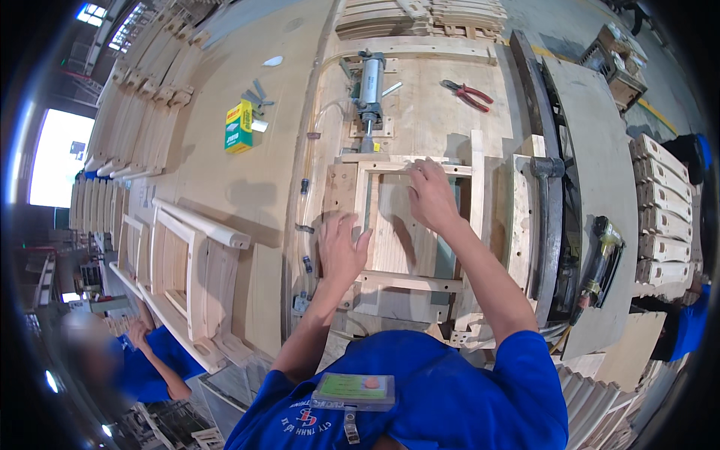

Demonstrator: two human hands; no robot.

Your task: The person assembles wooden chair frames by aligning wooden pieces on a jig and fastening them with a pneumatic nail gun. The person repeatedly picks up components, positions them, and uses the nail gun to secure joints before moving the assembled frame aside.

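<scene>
On the workbench, pliers and cylinder lie beyond the frame; hands loosely spread.

A worker's left hand is covering part of a wooden frame's left rail; the right hand is hiding some of the top rail, its own grip going unseen, and the right forearm is blocking the right side. A blur is masking a co-worker's head. The dark rim is cropping a blue-clad person at right, the upper edge is cutting off a wood stack, and grey pieces are appearing too small to identify.
</scene>
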